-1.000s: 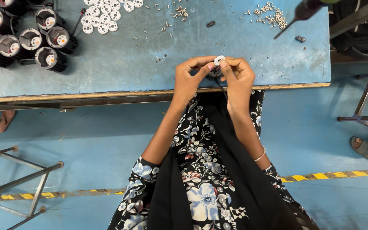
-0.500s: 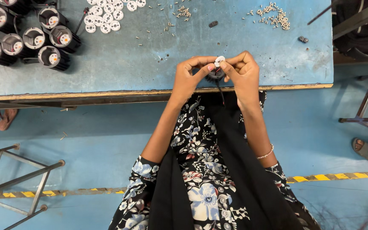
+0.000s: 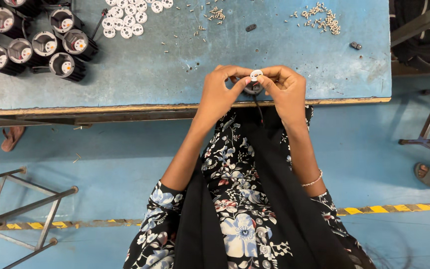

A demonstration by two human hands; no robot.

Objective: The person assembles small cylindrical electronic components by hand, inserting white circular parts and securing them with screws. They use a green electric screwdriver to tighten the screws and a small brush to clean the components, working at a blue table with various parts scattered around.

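Both my hands meet at the near edge of the blue table (image 3: 185, 74). My left hand (image 3: 221, 92) and my right hand (image 3: 285, 89) together hold a small black cylindrical part (image 3: 253, 88) with a black wire hanging down from it. A small white round disc (image 3: 256, 75) sits on top of the part, pinched between my thumbs and fingertips. Most of the black part is hidden by my fingers.
Several black cylindrical parts (image 3: 36, 42) with wires stand at the table's far left. A heap of white discs (image 3: 128, 20) lies at the top, with scattered small screws (image 3: 319, 17) to the right. Metal frames (image 3: 21, 209) stand on the blue floor. Another person's sandalled foot (image 3: 429, 177) is at the right.
My hands stay together on the part at the table edge. An object held by someone at the table's top right corner has left the view.
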